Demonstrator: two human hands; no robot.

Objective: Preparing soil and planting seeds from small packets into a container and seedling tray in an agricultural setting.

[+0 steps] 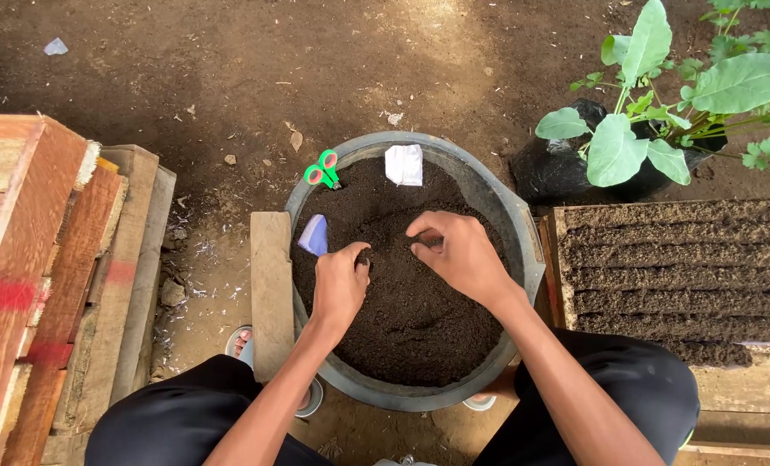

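Head view: both hands, left [339,289] and right [461,255], on soil [411,319] (grips curled) in basin [523,250].

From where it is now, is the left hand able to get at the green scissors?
Probably yes. The left hand rests on the soil just below the scissors at the tub's rim; only a small lilac packet lies between, easily passed.
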